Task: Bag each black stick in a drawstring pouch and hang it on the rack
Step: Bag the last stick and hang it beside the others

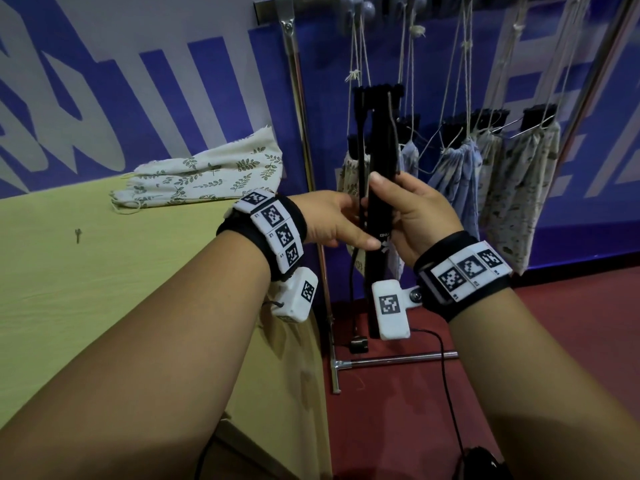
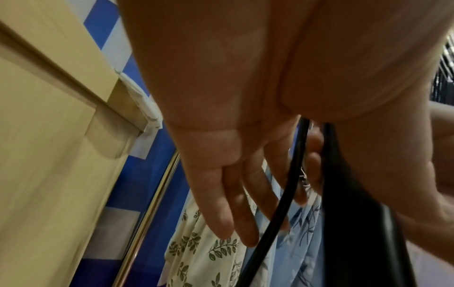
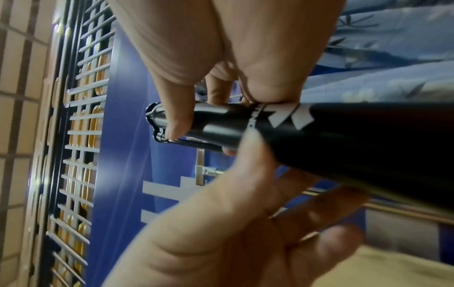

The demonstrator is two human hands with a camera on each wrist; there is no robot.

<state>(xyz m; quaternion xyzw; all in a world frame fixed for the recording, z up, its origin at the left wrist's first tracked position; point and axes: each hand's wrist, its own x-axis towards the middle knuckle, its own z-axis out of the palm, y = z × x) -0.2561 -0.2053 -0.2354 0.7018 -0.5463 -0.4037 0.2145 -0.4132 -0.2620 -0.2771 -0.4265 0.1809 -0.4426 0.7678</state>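
Observation:
I hold a black stick [image 1: 381,150] upright in front of the rack [image 1: 298,133]. My right hand [image 1: 401,209] grips its middle, thumb on the near face. My left hand [image 1: 332,223] is on its left side, with the thumb pressed on the stick near its white logo and the fingers behind it. In the right wrist view the stick [image 3: 343,145] runs between my right hand [image 3: 209,77] and my left hand [image 3: 221,223]. A thin black cord [image 2: 277,213] from the stick crosses my left fingers [image 2: 233,203]. Empty leaf-print pouches [image 1: 204,178] lie on the table.
The yellow table [image 1: 104,271] is at my left, its corner near the rack's pole. Several filled pouches [image 1: 519,188] hang by strings on the rack behind the stick. The rack's foot bar [image 1: 398,356] lies on the red floor, by the cord's plug [image 1: 358,344].

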